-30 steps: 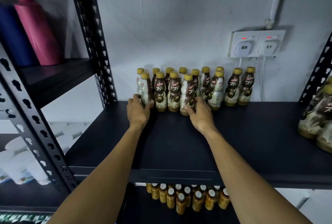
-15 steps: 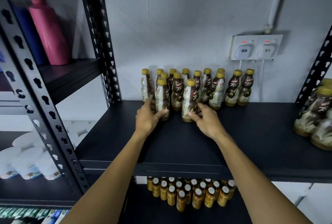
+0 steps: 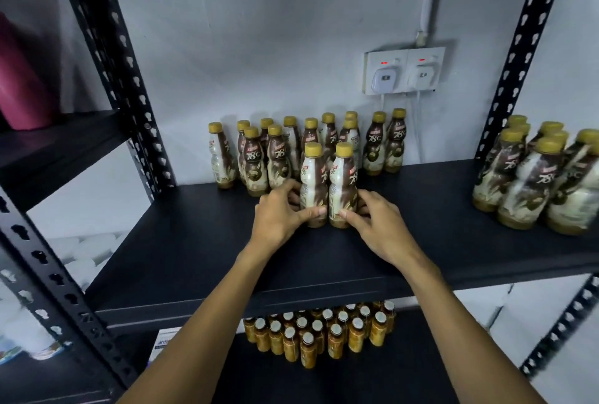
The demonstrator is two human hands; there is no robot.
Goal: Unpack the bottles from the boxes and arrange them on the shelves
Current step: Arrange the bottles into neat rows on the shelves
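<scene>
A black metal shelf (image 3: pixel 194 257) stands against a pale wall (image 3: pixel 259 46). Near the middle of the shelf board stand two brown and white bottles with gold caps. They are straight up, side by side, and they touch each other. Their bottoms look to be down on the board.

The left hand (image 3: pixel 278 215) is curled around the low part of the left bottle (image 3: pixel 312 176). Its thumb lies across the front and its fingers go behind. The right hand (image 3: pixel 379 225) grips the right bottle (image 3: pixel 343 176) the same way, with the thumb in front. Both arms reach in from 6 o'clock.

At 12 o'clock from these two, close to the wall, stands a back bunch (image 3: pixel 278 157) of the same bottles, all upright. At 3 o'clock, well apart and near the right post, stands a side bunch (image 3: pixel 531 183) of the same kind, a bit blurry.

At 1 o'clock, up on the wall, are two white sockets (image 3: pixel 403 71) with small red lights and plugs in them. At 6 o'clock, on the board below, small amber bottles (image 3: pixel 321 332) with white tops stand packed close. At 10 o'clock, on the next rack, is a big pink bottle (image 3: pixel 22 79). At 8 o'clock are blurry white tubs (image 3: pixel 81 251).
</scene>
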